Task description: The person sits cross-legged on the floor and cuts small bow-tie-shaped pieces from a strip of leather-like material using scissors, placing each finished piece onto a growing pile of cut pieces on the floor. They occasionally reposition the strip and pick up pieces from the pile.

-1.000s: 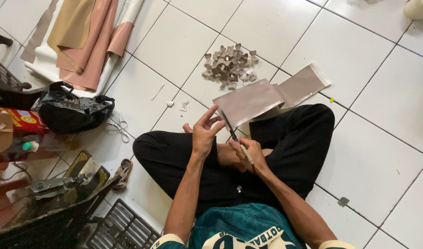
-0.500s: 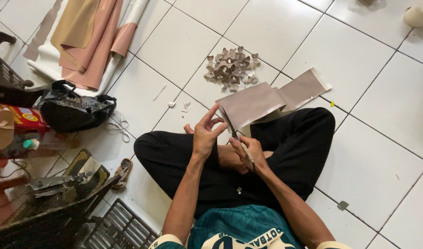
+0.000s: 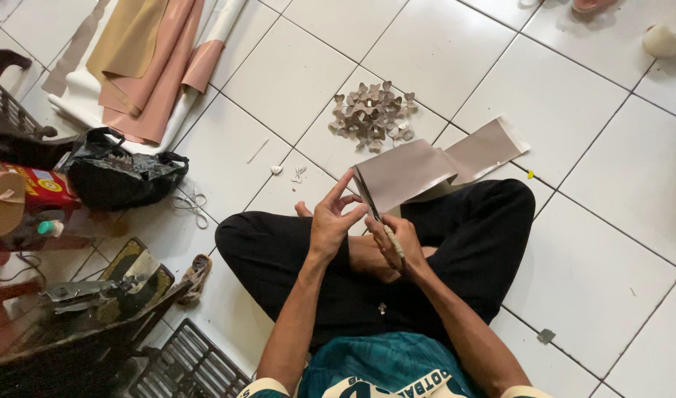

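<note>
Left hand (image 3: 330,221) fingers pinch the taupe sheet (image 3: 411,173) edge; right hand (image 3: 397,239) fingers grip scissors (image 3: 371,203) cutting there.

A red box (image 3: 39,186) with yellow markings lies at the left edge, just beside a black bag (image 3: 120,175).

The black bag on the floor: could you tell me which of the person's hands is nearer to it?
Left. The left hand lies between the black bag and the right hand, which is farther off.
</note>
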